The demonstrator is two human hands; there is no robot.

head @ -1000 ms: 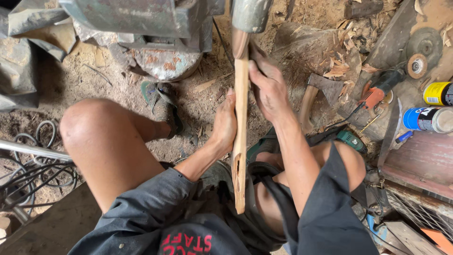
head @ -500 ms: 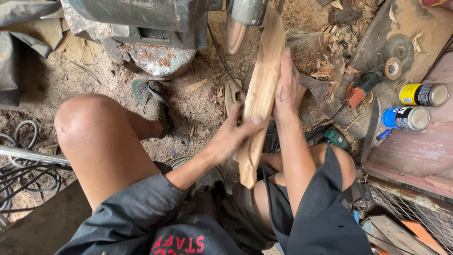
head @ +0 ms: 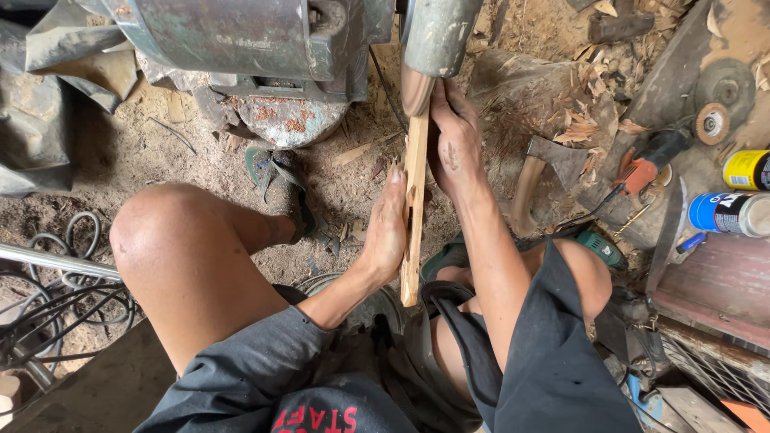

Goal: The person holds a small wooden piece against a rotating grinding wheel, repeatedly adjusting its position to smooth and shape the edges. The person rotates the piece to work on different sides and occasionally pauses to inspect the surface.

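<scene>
A hatchet, two spray cans and coiled cables lie around.

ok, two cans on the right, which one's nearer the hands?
The blue can, lying on its side; the yellow can sits beyond it, further from the right hand.
</scene>
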